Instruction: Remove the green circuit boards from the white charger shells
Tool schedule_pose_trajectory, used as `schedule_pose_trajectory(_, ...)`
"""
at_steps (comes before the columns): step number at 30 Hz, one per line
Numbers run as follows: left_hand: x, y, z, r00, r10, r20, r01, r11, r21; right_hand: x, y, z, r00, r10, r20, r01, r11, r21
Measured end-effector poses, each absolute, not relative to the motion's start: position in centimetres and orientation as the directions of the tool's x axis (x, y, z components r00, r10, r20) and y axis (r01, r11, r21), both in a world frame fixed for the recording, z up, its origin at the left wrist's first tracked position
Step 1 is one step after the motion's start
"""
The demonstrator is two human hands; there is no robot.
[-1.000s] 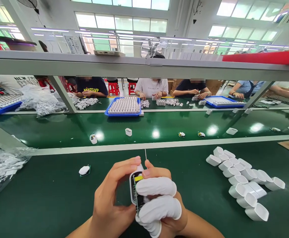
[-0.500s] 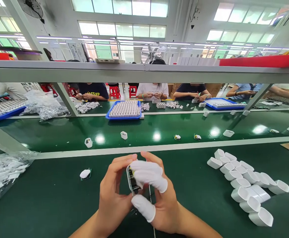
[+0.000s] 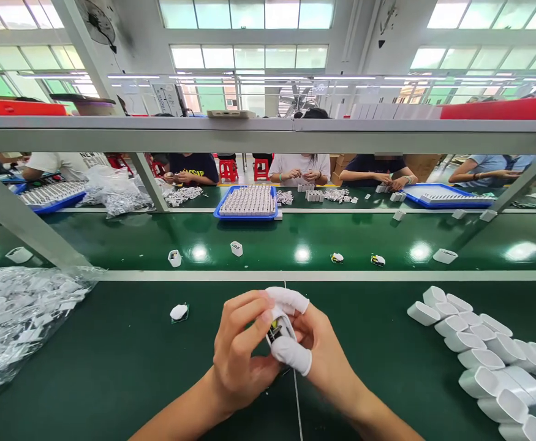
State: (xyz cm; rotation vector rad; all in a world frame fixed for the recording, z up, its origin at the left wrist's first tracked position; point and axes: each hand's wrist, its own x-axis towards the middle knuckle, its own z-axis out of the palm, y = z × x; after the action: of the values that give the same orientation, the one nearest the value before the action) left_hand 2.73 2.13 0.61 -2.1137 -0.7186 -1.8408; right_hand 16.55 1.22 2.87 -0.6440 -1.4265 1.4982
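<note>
Both hands pinch a small charger assembly [image 3: 277, 329] between them above the bench's near edge, the left hand [image 3: 240, 355] bare, the right hand [image 3: 316, 349] in white finger cots. White charger shells [image 3: 479, 349] lie heaped toward the bench's right edge

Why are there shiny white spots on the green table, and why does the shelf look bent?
Head view: the white spots are glare, ceiling lights mirrored on the glossy green belt. The grey shelf and the frame posts look bowed and splayed because the wide lens stretches the edges. The left hand and right hand look sharp, holding a small part.
</note>
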Motion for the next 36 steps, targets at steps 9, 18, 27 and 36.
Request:
schedule_pose_trajectory(9, 3.1, 2.3, -0.4, -0.053, 0.378, 0.924, 0.579, -0.743, 0.337, 16.6, 0.9, 1.2, -0.185, 0.572, 0.799, 0.246, 0.814, -0.526)
schedule_pose_trajectory(18, 3.8, 2.2, -1.1, -0.169, 0.344, 0.924, 0.469, -0.796, 0.382, 15.2, 1.1, 0.2, -0.142, 0.502, 0.853, 0.142, 0.863, -0.485)
schedule_pose_trajectory(27, 3.8, 2.3, -1.1, -0.181, 0.263, 0.948, 0.488, -0.812, 0.319, 15.8, 1.8, 0.1, -0.217, 0.412, 0.885, 0.194, 0.907, -0.374)
schedule_pose_trajectory(36, 3.9, 2.4, -0.6, -0.211, 0.266, 0.941, 0.496, -0.8, 0.337, 15.8, 1.7, 0.7, -0.214, 0.528, 0.822, 0.097, 0.848, -0.52)
